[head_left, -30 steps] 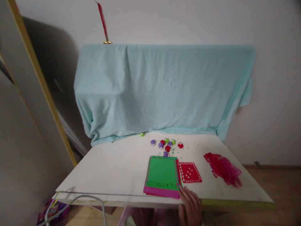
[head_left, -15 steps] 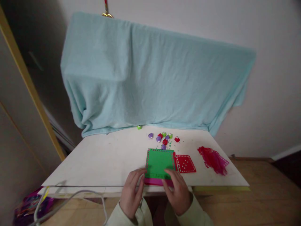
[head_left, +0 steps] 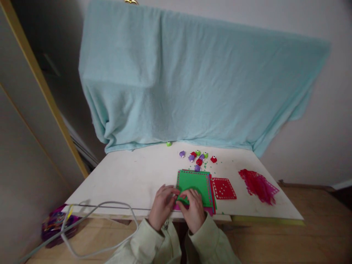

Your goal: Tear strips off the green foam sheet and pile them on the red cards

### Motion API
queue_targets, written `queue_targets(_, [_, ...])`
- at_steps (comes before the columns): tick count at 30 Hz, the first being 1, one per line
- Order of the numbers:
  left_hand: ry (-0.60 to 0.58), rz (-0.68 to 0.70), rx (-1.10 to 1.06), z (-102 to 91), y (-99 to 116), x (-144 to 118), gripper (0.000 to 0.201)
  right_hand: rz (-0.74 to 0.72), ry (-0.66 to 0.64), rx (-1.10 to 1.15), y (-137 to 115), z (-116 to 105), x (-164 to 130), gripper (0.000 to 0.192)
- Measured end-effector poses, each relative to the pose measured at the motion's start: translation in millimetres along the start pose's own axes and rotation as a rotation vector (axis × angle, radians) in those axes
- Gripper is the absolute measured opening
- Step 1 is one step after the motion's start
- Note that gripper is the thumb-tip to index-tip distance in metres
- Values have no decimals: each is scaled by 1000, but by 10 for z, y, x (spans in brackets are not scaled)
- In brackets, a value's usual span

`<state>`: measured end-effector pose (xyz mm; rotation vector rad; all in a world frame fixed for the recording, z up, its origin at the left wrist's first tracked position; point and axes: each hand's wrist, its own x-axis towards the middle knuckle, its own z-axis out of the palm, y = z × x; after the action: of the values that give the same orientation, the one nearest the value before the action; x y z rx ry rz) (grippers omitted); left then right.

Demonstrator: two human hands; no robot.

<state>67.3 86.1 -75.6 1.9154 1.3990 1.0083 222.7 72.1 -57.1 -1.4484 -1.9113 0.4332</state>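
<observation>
A green square sheet with punched holes along its edges lies on a stack of coloured sheets near the table's front edge. Both hands meet at its lower left corner. My left hand pinches that corner between thumb and fingers. Curved over the lower part of the sheet, my right hand has its thumb and fingertips closed in on the same corner; its exact contact is hard to make out. Under the green sheet, a magenta sheet shows at the front, and red and blue edges show at the right.
A small red punched sheet lies right of the stack. Farther right is a crumpled red and magenta netted piece. Several small punches, such as a purple one, stand behind among green paper bits. A white cable loops over the front left edge.
My hands have moved closer together at the sheet's lower left corner, the right hand shifting left. Fingers that were spread are now drawn in. The camera view has tilted and shifted.
</observation>
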Motion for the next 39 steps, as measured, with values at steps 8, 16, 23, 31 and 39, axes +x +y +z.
queue_targets(8, [-62, -18, -35, -64, -15, 20, 28, -48, -89, 45, -41, -10, 3, 16])
queue_targets(16, [-35, 0, -46, -72, 2, 24, 28, -59, -60, 56, 51, -39, 14, 16])
queue_targets(23, [-44, -3, -46, -62, 4, 29, 25, -66, -114, 86, 22, -63, 29, 16])
queue_targets(31, [-60, 11, -31, -64, -13, 16, 28, -135, -145, 117, 33, -49, 17, 11])
queue_targets(39, [-65, 22, -7, -30, -60, 12, 33, -128, -173, 109, 64, -38, 12, 5])
